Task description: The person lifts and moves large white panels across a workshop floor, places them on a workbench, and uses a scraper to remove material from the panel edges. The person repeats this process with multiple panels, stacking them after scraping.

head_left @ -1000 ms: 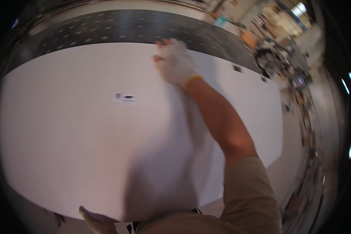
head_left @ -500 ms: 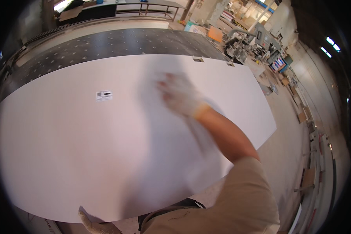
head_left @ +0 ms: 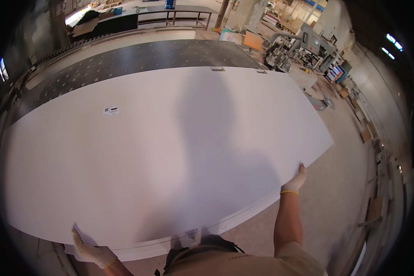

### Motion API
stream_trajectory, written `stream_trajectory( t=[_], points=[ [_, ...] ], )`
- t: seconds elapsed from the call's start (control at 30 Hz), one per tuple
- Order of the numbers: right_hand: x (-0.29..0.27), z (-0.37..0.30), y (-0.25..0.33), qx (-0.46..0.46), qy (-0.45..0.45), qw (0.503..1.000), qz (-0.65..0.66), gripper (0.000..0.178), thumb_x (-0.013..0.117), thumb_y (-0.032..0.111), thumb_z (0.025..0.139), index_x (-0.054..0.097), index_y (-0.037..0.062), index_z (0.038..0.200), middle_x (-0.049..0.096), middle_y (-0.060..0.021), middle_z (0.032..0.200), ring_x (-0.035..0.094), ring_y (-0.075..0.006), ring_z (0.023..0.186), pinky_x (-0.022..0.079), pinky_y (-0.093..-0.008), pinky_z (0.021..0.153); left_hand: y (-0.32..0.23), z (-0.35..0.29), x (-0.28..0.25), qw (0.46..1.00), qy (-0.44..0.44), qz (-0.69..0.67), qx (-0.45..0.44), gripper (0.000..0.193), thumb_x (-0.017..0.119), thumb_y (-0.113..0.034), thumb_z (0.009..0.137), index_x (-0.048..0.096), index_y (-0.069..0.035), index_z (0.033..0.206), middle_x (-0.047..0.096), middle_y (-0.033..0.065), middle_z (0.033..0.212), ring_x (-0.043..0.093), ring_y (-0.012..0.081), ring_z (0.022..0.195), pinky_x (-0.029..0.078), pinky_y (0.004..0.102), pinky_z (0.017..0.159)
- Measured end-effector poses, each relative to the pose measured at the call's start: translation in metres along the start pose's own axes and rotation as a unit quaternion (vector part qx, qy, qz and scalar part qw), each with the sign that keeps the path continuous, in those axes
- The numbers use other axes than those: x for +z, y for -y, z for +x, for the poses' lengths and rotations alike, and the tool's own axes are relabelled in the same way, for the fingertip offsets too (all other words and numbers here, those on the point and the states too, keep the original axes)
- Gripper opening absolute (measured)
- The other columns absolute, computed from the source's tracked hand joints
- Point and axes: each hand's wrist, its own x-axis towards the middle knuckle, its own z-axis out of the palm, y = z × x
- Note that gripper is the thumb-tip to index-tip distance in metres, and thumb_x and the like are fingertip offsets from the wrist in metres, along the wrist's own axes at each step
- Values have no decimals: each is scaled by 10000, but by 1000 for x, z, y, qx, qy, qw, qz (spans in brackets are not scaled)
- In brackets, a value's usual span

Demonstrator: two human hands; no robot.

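A large white panel lies in front of me. A small printed label is stuck on its left part, and two small rectangular notches sit along its far edge. My left hand, in a pale work glove, grips the near edge at the left, thumb on top and fingers hidden below. At the right end of that edge, my gloved right hand holds the panel the same way. Another white panel shows beneath the near edge.
Beyond the panel stretches a dark tabletop dotted with small round studs. Grey machinery and an orange board stand at the far right. Boards and offcuts line the right-hand wall. A long bench is at the back.
My right hand has come from over the middle of the panel to its near right edge and taken hold. The near edge has lifted or shifted, showing another panel below.
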Motion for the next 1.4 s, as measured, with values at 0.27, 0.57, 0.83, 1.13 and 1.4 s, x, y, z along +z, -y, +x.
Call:
stream_trajectory(
  t=[0.27, 0.57, 0.83, 1.13, 1.4],
  points=[
    [114, 20, -73, 18, 69, 997, 1, 444, 482, 246, 1024, 533, -32, 1367, 603, -162, 1374, 599, -324, 1269, 510, -470, 1058, 15, 102, 87, 985, 10, -158, -70, 394, 544, -242, 1063, 673, 62, 1278, 701, 115, 1242, 689, 244, 1100, 558, 373, 979],
    [212, 51, -126, -83, 42, 933, -349, 552, 577, 304, 962, 590, -110, 1326, 686, -279, 1258, 689, -375, 1112, 540, -446, 949, 24, 179, 161, 997, -62, 45, 29, 489, 668, -210, 965, 631, 148, 1297, 703, 193, 1281, 675, 278, 1088, 521, 371, 975],
    [261, 41, -151, -100, 41, 900, -422, 512, 574, 295, 963, 647, -119, 1255, 696, -236, 1284, 708, -341, 1044, 556, -434, 925, 19, 231, 197, 971, -31, 232, -48, 583, 641, -403, 965, 659, 50, 1332, 720, 213, 1287, 698, 385, 1143, 514, 427, 1008],
    [276, 97, -186, -172, 206, 710, -652, 515, 556, 286, 994, 540, 6, 1425, 691, -261, 1302, 683, -408, 1165, 526, -496, 1028, 99, 367, 213, 931, -32, 363, 16, 770, 491, -595, 1026, 525, 51, 1444, 629, 264, 1387, 660, 372, 1168, 524, 416, 1051],
    [-46, -120, -252, -351, 397, 476, -701, 477, 501, 203, 1060, 541, -36, 1471, 674, -231, 1316, 681, -335, 1128, 550, -438, 983, 152, 531, 203, 921, 272, 78, -268, 803, 416, -660, 1064, 491, 7, 1505, 576, 208, 1447, 617, 335, 1263, 562, 462, 1045]
  ],
)
